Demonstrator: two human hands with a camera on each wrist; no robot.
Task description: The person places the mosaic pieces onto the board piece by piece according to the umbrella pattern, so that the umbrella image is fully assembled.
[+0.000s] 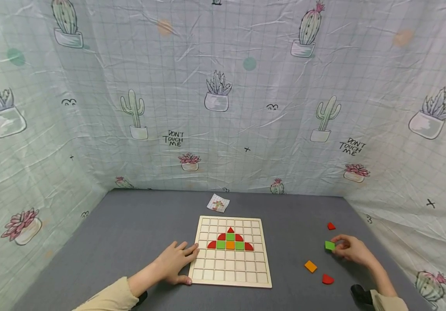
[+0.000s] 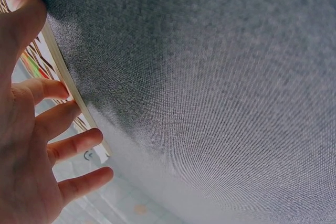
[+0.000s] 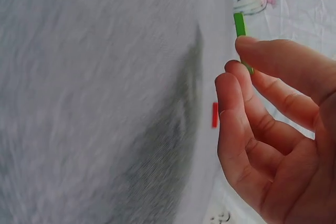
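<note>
At the right of the table, my right hand [image 1: 352, 249] pinches a thin green square tile [image 1: 329, 245] between thumb and fingers; the right wrist view shows the tile [image 3: 240, 24] edge-on, apart from the table. My left hand [image 1: 174, 262] rests at the left edge of a wooden grid board [image 1: 230, 270]. Its thumb [image 2: 30, 11] lies at the board's near corner and its fingers are spread, some touching the edge. On the board, red, green and orange tiles form a stepped triangle with a small red triangular tile [image 1: 230, 230] at the top.
Near the right hand lie a red tile [image 1: 331, 226] farther back, an orange square tile [image 1: 310, 266] and a red rounded tile [image 1: 327, 279] nearer. A small picture card [image 1: 218, 203] lies behind the board. Cactus-printed cloth [image 1: 223, 129] hangs around the grey table [image 1: 137, 224].
</note>
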